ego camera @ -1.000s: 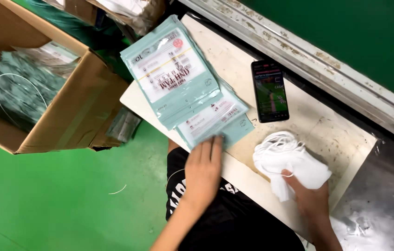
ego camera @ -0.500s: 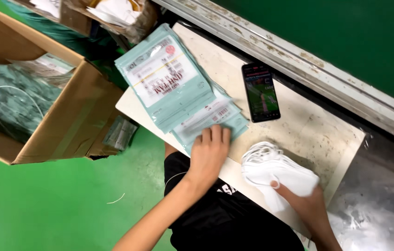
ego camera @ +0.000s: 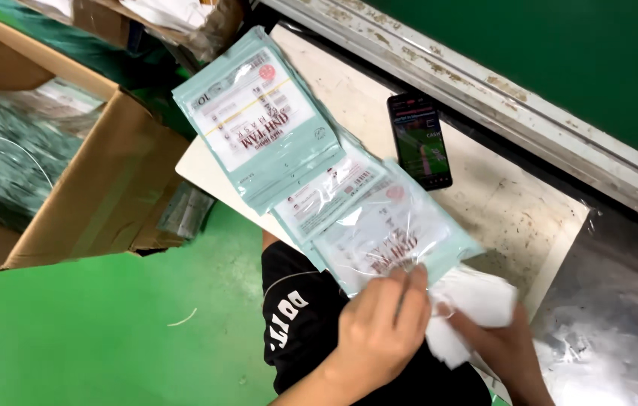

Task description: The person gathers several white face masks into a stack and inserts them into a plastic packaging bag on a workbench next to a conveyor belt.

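Note:
My left hand pinches the near edge of a light teal plastic pouch with a clear printed front, holding it over the table's front edge. My right hand grips a stack of white face masks right beside that pouch, partly tucked under it. Whether the masks enter the pouch's mouth is hidden by my left hand. A pile of the same teal pouches lies fanned out on the left part of the pale tabletop.
A black phone with a lit screen lies on the table behind the pouches. An open cardboard box with bagged greenish goods stands on the green floor at left. Crinkled clear plastic lies at right. A worn metal rail runs behind the table.
My left hand has drawn one pouch off the pile and carried it right to the masks. My right hand has shifted the mask stack toward it.

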